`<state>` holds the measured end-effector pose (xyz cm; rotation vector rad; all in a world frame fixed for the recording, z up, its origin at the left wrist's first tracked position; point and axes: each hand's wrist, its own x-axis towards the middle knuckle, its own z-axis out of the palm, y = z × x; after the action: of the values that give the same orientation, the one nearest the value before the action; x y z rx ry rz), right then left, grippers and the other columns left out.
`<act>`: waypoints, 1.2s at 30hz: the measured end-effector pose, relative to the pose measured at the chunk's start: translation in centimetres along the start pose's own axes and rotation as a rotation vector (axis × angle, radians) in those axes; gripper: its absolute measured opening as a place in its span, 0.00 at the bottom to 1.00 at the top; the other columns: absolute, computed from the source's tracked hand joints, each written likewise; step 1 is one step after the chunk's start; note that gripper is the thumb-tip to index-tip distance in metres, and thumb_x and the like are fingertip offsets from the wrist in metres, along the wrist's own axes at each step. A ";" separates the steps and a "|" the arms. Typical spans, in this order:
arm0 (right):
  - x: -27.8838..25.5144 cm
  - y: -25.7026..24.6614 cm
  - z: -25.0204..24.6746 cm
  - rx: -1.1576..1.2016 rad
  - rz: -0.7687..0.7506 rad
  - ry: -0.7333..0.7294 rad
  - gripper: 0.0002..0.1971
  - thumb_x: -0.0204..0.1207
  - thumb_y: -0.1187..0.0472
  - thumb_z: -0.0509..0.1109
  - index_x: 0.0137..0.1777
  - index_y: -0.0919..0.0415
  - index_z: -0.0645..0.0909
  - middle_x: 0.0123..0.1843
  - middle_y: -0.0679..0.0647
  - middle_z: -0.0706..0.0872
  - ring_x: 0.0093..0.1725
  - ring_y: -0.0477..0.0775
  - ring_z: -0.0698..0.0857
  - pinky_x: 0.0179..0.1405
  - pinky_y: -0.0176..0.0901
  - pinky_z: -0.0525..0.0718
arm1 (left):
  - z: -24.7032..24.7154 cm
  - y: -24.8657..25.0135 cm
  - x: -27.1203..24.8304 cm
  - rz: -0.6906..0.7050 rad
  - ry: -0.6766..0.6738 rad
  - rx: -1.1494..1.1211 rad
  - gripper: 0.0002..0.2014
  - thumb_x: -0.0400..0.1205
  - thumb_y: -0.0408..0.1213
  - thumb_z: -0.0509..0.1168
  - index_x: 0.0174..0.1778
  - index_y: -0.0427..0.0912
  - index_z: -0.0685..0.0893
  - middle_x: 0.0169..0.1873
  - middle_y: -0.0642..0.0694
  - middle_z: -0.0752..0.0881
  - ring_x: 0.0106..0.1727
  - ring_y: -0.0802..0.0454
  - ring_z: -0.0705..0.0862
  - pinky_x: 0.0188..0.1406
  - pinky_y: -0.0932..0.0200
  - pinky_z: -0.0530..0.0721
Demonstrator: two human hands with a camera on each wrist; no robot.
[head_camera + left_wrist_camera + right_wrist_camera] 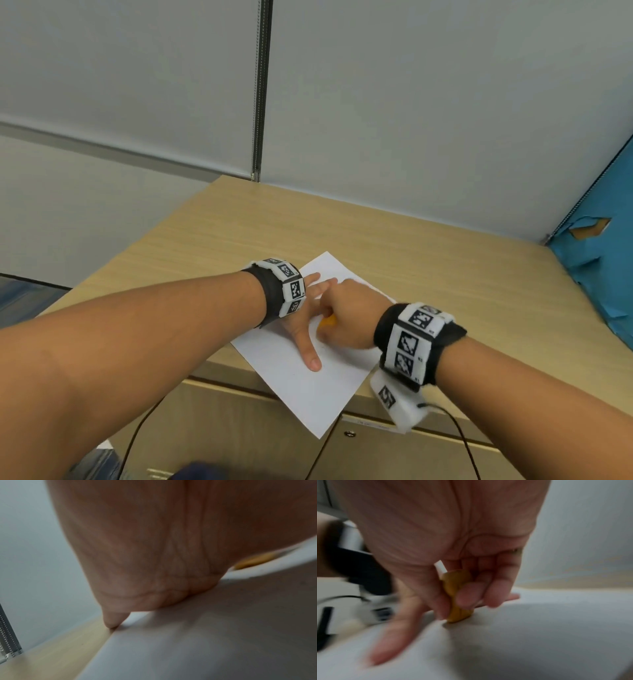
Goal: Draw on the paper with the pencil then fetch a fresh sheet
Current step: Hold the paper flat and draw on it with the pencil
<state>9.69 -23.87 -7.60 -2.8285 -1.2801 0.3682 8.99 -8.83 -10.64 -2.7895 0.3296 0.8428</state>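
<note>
The pencil (458, 597), a short yellow one, stood with its lower end on the white paper (308, 387), and your right hand (352, 318) pinched it between thumb and curled fingers (467, 596). The paper lay askew on the wooden table (428, 274), its near corner hanging past the front edge, and your left hand (301, 329) pressed flat on it just beside the right, fingers straight and thumb spread, holding nothing. Both wrists wore black bands (414, 342) with patterned white tiles, and blue sheeting (599, 246) covered the table's far right side.
</note>
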 end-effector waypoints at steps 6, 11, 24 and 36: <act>1.0 2.2 -1.4 -0.023 0.120 0.042 0.10 0.73 0.53 0.73 0.40 0.61 0.85 0.38 0.54 0.87 0.41 0.61 0.89 0.35 0.47 0.83 | 0.0 0.1 -0.4 0.016 0.026 -0.035 0.69 0.59 0.79 0.71 0.81 0.66 0.26 0.83 0.51 0.24 0.84 0.39 0.25 0.80 0.23 0.39; -0.5 -0.2 -0.3 0.070 -0.038 -0.100 0.09 0.75 0.53 0.77 0.36 0.48 0.82 0.34 0.43 0.84 0.33 0.42 0.82 0.38 0.42 0.84 | 0.3 -0.2 0.2 0.000 -0.005 -0.011 0.69 0.52 0.84 0.67 0.84 0.68 0.36 0.82 0.52 0.21 0.82 0.40 0.22 0.80 0.24 0.40; 0.6 1.2 -0.6 -0.004 0.028 0.009 0.08 0.74 0.55 0.75 0.37 0.57 0.83 0.35 0.51 0.84 0.36 0.53 0.85 0.32 0.43 0.80 | 0.0 0.0 -0.1 0.009 0.010 -0.013 0.70 0.54 0.84 0.66 0.83 0.66 0.30 0.83 0.52 0.24 0.83 0.39 0.24 0.80 0.22 0.42; 0.4 1.9 -0.3 0.069 0.035 0.010 0.10 0.73 0.51 0.78 0.39 0.57 0.85 0.37 0.53 0.88 0.37 0.57 0.87 0.33 0.45 0.83 | 0.1 0.1 -0.6 0.017 0.026 -0.022 0.68 0.59 0.80 0.70 0.81 0.66 0.26 0.82 0.50 0.22 0.84 0.38 0.25 0.80 0.23 0.40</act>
<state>11.42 -24.82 -7.59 -2.7952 -1.1928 0.3904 8.42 -8.79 -10.36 -2.8239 0.3516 0.8192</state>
